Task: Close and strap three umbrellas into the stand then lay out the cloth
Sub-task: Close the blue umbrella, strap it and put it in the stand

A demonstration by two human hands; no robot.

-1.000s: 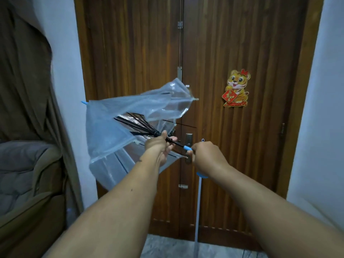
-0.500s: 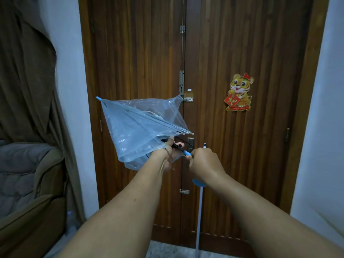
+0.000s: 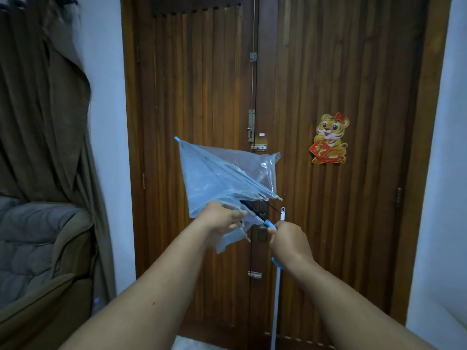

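Observation:
A clear plastic umbrella (image 3: 217, 178) with a blue tip and black ribs is held out in front of the wooden door, its canopy folded down to a loose cone that points up and to the left. My left hand (image 3: 222, 221) grips the lower edge of the canopy around the ribs. My right hand (image 3: 288, 241) is closed on the umbrella's blue handle, whose curved end shows below the wrist. No stand and no cloth are in view.
A white pole (image 3: 276, 294) leans upright against the brown double door (image 3: 341, 223) just behind my right hand. A tiger sticker (image 3: 329, 138) is on the right door leaf. A padded armchair (image 3: 38, 261) and brown curtain (image 3: 43, 109) fill the left side.
The canopy has collapsed from half-open to a narrow cone. My left hand has slid along the shaft toward the handle, and the view has tilted up slightly.

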